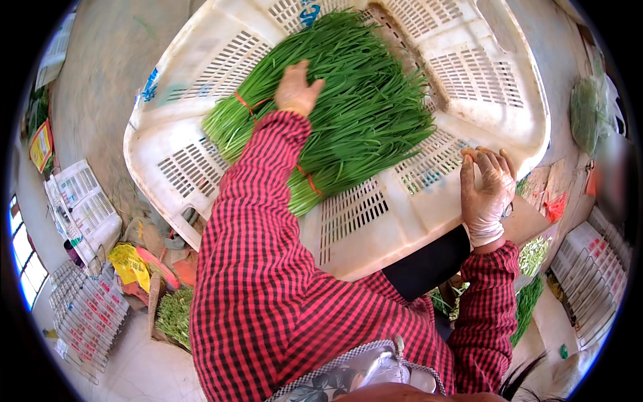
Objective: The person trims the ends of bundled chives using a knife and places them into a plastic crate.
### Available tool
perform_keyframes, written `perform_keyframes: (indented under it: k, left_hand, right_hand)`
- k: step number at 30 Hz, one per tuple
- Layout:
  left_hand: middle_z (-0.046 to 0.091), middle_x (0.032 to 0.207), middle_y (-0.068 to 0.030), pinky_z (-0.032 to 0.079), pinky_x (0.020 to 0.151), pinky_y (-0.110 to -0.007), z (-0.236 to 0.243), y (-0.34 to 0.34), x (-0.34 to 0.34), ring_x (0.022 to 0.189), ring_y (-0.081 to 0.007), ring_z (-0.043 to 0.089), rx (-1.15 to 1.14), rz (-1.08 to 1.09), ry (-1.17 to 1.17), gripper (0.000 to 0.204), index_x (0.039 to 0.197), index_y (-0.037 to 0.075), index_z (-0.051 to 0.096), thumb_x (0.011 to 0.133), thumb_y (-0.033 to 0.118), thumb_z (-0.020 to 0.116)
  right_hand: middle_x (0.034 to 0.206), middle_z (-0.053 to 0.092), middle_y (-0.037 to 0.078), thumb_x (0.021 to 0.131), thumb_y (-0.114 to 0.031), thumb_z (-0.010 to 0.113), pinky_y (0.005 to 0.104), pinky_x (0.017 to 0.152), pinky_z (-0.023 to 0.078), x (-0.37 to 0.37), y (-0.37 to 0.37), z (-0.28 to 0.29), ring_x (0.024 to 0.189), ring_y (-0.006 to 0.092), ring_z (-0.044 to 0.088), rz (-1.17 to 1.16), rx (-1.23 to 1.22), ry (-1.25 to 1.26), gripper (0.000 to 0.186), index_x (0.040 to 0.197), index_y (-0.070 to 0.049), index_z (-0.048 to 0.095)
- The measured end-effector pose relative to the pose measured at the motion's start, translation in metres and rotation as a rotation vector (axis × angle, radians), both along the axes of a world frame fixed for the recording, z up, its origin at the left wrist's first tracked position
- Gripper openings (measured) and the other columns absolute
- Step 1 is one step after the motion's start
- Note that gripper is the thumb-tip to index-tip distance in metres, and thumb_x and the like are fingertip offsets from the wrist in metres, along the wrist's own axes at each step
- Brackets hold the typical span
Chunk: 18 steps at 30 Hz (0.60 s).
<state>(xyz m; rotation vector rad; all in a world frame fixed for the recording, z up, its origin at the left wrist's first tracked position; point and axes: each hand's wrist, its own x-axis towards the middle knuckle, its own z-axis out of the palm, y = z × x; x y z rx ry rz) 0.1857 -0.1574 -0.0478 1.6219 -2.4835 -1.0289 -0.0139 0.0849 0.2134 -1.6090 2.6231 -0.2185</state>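
My left hand (298,88) lies palm down on the bundles of greens (365,100), fingers spread and closed on nothing; I cannot tell how hard it presses, though I judge it is there to keep the leaves flat and together. The greens lie in the white crate (161,137), stems toward its left side and leafy tips toward its right, perhaps laid the same way so they stack neatly. A red tie (311,181) circles the stems nearer me, and another red tie (244,101) shows farther off, presumably so each bunch keeps its shape. My right hand (487,187), in a thin glove, is at the crate's near right corner with its fingers bent over the rim, likely to steady it; whether they grip or only rest there I cannot tell. My checked sleeve (258,201) crosses the crate's near left edge and hides some stems. Beyond that edge are a yellow bag (130,266), another white crate (87,208) and a box of pale greens (175,315); past the right edge lies a red bag (554,208).
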Motion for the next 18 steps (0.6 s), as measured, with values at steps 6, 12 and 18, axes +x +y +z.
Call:
perform_keyframes:
  k: [6, 12, 18]
  left_hand:
    - [0.043, 0.145, -0.0205, 0.034, 0.111, -0.043, 0.025, 0.085, -0.099, 0.129, -0.0357, 0.046, -0.021, -0.337, 0.183, 0.075, 0.144, 0.012, 0.043, 0.079, 0.042, 0.067]
    - [0.035, 0.151, -0.0233, 0.041, 0.105, -0.040, 0.091, 0.139, -0.102, 0.128, -0.0369, 0.047, 0.055, -0.232, 0.476, 0.070, 0.143, 0.012, 0.045, 0.079, 0.024, 0.069]
    - [0.050, 0.140, -0.0185, 0.045, 0.102, -0.035, 0.113, 0.162, -0.033, 0.123, -0.0315, 0.055, 0.265, -0.267, 0.445, 0.054, 0.138, 0.011, 0.052, 0.090, 0.034, 0.063]
  right_hand:
    - [0.087, 0.070, 0.008, 0.084, -0.013, 0.068, 0.0434, 0.098, 0.043, 0.001, -0.003, -0.004, 0.091, 0.0264, 0.065, 0.012, -0.053, -0.016, 0.007, 0.088, -0.008, 0.070]
    - [0.088, 0.071, 0.009, 0.081, -0.015, 0.069, 0.0432, 0.096, 0.044, 0.000, 0.001, -0.007, 0.090, 0.0286, 0.065, -0.004, -0.114, 0.008, 0.010, 0.088, -0.008, 0.071]
    - [0.097, 0.071, 0.008, 0.087, -0.014, 0.068, 0.0345, 0.096, 0.045, -0.002, 0.023, -0.010, 0.096, 0.0219, 0.065, -0.164, -0.376, -0.495, 0.019, 0.103, -0.006, 0.070]
